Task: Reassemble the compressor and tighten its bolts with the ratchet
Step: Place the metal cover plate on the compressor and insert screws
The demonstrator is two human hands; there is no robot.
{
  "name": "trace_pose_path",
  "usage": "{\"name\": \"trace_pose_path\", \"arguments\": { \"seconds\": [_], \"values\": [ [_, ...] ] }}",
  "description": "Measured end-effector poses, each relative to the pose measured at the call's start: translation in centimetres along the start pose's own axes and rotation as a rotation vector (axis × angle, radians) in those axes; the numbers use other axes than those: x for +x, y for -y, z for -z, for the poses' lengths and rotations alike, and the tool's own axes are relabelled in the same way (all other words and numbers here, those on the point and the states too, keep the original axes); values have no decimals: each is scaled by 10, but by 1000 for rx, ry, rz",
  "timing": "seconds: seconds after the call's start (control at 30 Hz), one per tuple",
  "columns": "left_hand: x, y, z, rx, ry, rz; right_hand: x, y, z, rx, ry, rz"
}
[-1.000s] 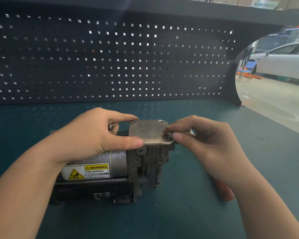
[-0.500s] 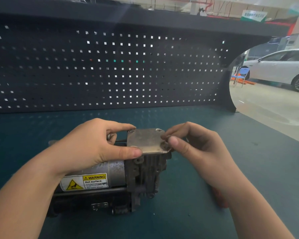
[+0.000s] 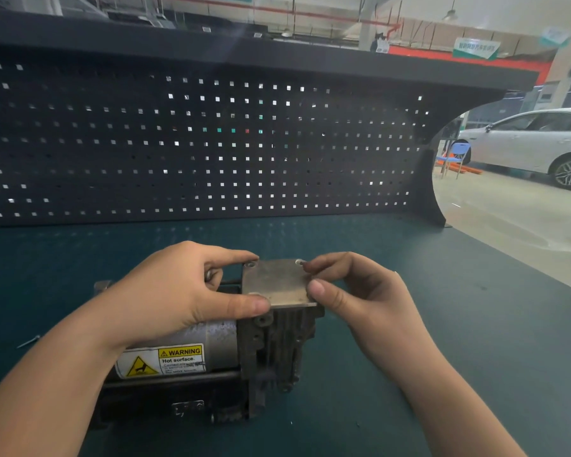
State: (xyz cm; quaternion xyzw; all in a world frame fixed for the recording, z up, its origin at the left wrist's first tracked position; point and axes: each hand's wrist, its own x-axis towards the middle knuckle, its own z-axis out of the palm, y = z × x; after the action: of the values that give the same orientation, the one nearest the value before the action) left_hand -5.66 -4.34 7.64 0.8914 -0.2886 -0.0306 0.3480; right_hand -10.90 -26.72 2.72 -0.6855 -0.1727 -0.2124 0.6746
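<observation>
The left hand [image 3: 178,291] pinches the flat metal cover plate [image 3: 277,283] at its left side, thumb on the near corner and first finger on the far corner. The right hand [image 3: 350,288] pinches the right edge of the same plate, thumb near, fingertips by the far right hole. Both sets of fingers are curled round the plate.

Not much has changed in the last second. The hands have kept the same hold, and the plate has stayed on top of the compressor [image 3: 218,354]. The right fingers have slid a bit toward the far corner hole. It looks like tiny nudges to line the plate's holes up with the holes below.

The compressor lies on its side on the green counter [image 3: 459,357], its yellow warning label [image 3: 165,361] facing up. A thin screw or nail [image 3: 28,342] lies on the counter far to the left; I cannot tell which.

So the plate is on, but no bolts are seen in the holes yet. The ratchet is not in view.
</observation>
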Motion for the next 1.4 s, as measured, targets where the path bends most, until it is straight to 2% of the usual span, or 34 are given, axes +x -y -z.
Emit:
{"name": "trace_pose_path", "arguments": {
  "seconds": [0.3, 0.5, 0.73, 0.97, 1.13, 1.27, 1.4],
  "values": [
    [0, 0, -1, 3, -4, 2, -3, -1, -3, -47, 35, 17],
    [1, 2, -1, -16, -3, -1, -2, -3, -6, -79, -39, -33],
    [2, 2, -1, 9, -6, 3, -3, 2, 4, -120, 117, -38],
    [1, 0, -1, -3, -6, 0, -1, -7, 0, -22, 49, -53],
    [0, 0, -1, -6, -2, -1, -3, -4, 0, -67, 75, -63],
    [1, 2, -1, -2, -5, -1, -3, -3, -1, -130, 27, -38],
    [1, 2, 0, 0, -12, -6, -4, -5, 0, -155, -16, -109]
  ]
}}
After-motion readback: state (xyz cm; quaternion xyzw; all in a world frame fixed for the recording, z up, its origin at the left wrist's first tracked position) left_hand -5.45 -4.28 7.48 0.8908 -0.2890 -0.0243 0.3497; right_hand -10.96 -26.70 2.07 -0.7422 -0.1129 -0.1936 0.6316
